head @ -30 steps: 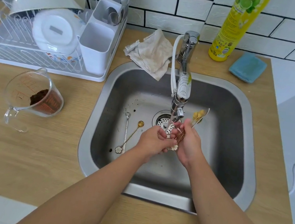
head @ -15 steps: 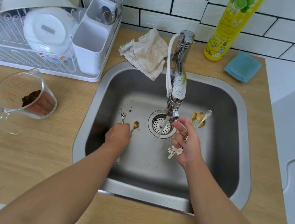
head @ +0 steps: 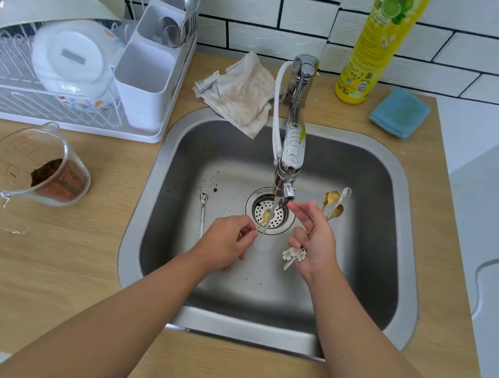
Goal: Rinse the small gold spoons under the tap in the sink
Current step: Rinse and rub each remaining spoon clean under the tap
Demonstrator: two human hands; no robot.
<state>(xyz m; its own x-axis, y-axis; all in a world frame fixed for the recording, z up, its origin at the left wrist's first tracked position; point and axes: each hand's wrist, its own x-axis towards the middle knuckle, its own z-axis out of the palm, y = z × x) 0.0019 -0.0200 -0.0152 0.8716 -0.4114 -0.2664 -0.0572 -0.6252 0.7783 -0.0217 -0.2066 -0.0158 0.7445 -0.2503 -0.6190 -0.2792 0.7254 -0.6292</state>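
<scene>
Wooden counter around steel sink

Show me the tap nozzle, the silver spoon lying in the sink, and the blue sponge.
tap nozzle (head: 287, 192), head view, on its tip
silver spoon (head: 203, 214), head view, on its handle
blue sponge (head: 399, 112), head view, on its top

bright even daylight | soft shadows | sharp centre | wide-angle edge bending
</scene>
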